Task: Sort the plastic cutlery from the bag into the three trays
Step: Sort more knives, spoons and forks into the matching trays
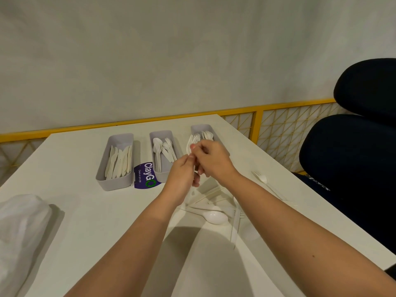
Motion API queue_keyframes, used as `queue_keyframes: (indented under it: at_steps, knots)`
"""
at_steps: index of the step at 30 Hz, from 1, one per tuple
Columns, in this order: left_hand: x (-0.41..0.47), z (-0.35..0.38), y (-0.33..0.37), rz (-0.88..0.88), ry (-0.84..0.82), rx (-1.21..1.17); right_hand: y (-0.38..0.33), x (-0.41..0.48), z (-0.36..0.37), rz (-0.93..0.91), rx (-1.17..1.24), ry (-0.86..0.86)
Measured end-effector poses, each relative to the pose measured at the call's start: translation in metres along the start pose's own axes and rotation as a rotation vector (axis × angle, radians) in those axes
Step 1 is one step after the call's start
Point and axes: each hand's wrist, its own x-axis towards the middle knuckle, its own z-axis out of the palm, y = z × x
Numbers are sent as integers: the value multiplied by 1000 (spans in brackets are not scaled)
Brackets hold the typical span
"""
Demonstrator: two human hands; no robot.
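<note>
The left hand [182, 171] and right hand [211, 159] both have fingers curled, pinching the handles of a small bunch of white plastic forks [194, 139], held tines-up just in front of the right-most grey tray [199, 126], where sorted forks [207, 135] already lie. To do this well, I would square the thin, smooth, slippery handles together and lay them lengthwise, tines facing as those inside do. Loose glossy pieces, a round-bowled spoon [215, 217] among them, lie on the matte white table [85, 211] beneath the wrists.
</note>
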Motion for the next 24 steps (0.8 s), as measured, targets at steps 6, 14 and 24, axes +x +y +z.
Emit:
queue_keyframes:
  at_steps: [6, 14, 24]
  knots:
    - [-1, 0, -4, -79, -24, -5, 16, 1, -35, 48, 36, -58]
    - [-2, 4, -7, -101, -69, 31, 99, 10, -86, 394, -600, 87]
    - [-3, 6, -9, -131, -85, 16, 111, 0, -79, 390, -938, -85]
